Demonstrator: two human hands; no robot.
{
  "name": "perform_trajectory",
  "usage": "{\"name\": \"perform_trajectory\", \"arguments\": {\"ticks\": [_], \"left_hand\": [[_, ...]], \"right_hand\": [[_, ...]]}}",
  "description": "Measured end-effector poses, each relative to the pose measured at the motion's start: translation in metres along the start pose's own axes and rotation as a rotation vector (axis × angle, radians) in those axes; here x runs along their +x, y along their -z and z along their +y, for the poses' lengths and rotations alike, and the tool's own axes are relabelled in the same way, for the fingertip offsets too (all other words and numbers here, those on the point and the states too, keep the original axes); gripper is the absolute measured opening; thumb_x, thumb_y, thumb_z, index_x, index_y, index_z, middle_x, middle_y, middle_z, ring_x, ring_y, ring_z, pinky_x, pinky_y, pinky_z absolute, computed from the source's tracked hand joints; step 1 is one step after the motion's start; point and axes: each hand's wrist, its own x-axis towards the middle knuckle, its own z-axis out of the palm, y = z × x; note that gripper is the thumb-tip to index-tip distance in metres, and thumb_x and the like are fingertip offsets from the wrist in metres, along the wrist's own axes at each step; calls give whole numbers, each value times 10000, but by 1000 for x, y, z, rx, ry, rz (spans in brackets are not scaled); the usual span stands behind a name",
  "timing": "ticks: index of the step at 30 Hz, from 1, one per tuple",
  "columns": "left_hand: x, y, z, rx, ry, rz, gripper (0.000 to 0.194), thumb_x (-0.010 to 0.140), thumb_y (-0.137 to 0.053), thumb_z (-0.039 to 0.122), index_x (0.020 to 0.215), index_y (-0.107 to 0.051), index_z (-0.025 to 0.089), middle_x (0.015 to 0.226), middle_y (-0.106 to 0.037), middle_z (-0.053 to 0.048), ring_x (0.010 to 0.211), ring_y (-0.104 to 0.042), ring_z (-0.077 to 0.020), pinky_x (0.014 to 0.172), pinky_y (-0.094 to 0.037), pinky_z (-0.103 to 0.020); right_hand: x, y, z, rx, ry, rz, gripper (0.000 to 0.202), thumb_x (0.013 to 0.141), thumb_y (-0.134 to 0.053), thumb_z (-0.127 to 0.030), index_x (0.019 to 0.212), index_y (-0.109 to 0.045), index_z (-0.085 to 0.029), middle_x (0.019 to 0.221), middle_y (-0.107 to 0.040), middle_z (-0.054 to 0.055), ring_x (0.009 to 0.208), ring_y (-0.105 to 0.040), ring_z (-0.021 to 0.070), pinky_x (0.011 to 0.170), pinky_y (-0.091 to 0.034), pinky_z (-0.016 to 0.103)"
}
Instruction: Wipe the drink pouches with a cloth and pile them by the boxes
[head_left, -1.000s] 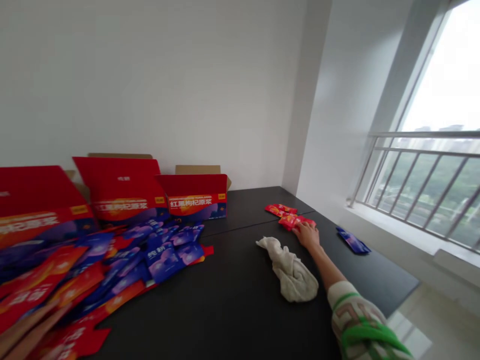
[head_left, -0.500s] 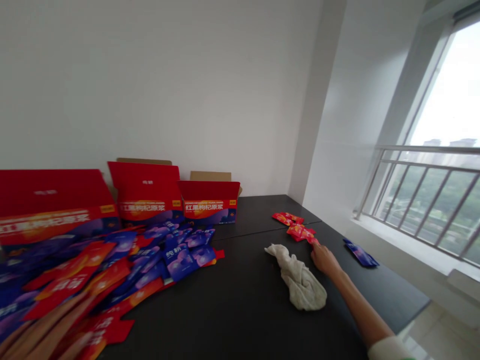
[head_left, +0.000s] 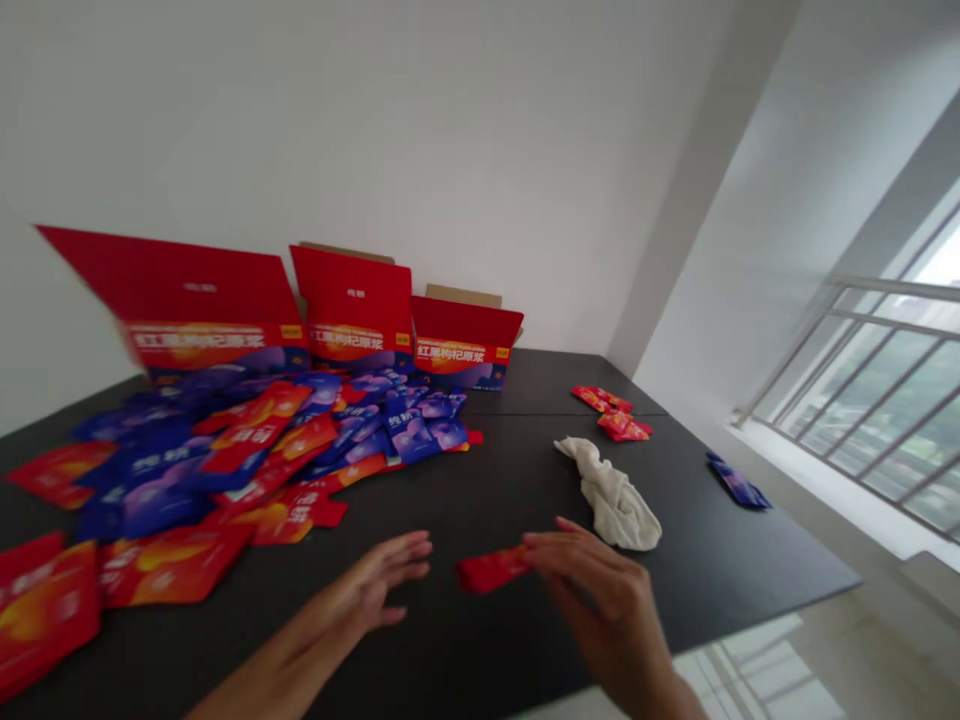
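Note:
Between finger and thumb of my right hand (head_left: 600, 590) is a small red packet (head_left: 491, 570), held by its right end above the dark table (head_left: 435, 650). Motion blurs the packet a little. My left hand (head_left: 375, 585) hovers to its left with fingers apart and nothing in them; a gap separates it from the packet. Left of my hands spreads a heap of blue pouches (head_left: 154, 480) and red-orange pouches (head_left: 277, 460). A few more red packets (head_left: 624, 425) lie at the far right of the table.
Three open red-and-blue boxes (head_left: 465, 350) stand along the wall behind the heap. A crumpled whitish cloth (head_left: 611, 495) lies right of centre. Near the table's right edge rests a blue pouch (head_left: 737, 482). Beyond is a metal railing (head_left: 862, 325) by the window.
My right hand has come back from the far-right red packets with one in its grip. My left hand has left the pouch heap and moved right. The view has turned downward and left.

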Motion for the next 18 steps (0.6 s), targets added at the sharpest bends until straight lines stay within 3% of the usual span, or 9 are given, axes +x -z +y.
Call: {"name": "perform_trajectory", "arguments": {"ticks": [2,4,6,9,12,15,18], "left_hand": [[-4,-22,18,-146,104,-161,546,876,-401,550,1341,-382,263,1283,-507,-91,1088,-538,-244,903,-471,-360],[-7,-35,32,-215,166,-215,563,856,-467,529,1331,-386,239,1040,-625,-87,825,-612,-191,678,-518,-278],[-8,-38,38,-208,188,-152,613,806,-563,507,1322,-386,227,845,-638,-46,630,-568,-137,490,-442,-199],[-6,-31,30,-129,169,-23,689,754,-616,517,1326,-367,224,830,-635,-25,609,-539,-125,491,-424,-193],[-1,-22,12,60,180,0,643,809,-489,575,1330,-367,219,935,-649,-44,680,-573,-155,637,-478,-259],[6,-16,-3,392,130,86,544,837,-426,556,1274,-441,232,1089,-624,-58,846,-601,-202,776,-460,-299],[13,-15,-7,637,30,153,363,845,-443,482,1099,-548,245,1112,-622,-36,1010,-570,-221,841,-415,-279]], "right_hand": [[3,-27,-24,16,179,-41,295,854,-479,-106,1059,-622,-264,1079,-666,-1,1019,-598,135,1017,-377,349],[4,-47,-33,11,250,-25,314,844,-475,-80,1069,-609,-255,1084,-661,3,1060,-570,135,1027,-368,358],[5,-57,-33,-21,226,-26,297,844,-482,-94,1035,-623,-272,1122,-638,2,1135,-512,153,1041,-343,391],[9,-59,-20,-115,141,-81,251,859,-486,-160,1003,-640,-297,1221,-564,13,1213,-425,179,1057,-293,438],[16,-51,14,-304,-39,14,258,881,-440,-240,1075,-608,-271,1254,-513,60,1213,-406,212,1056,-241,484],[20,-34,69,-584,-403,148,401,850,-459,-347,1227,-503,-217,1329,-414,139,1254,-324,307,987,-267,525],[19,-9,123,-703,-718,81,637,770,-549,-429,1321,-390,-151,1294,-422,211,1214,-353,363,919,-316,490]]}}
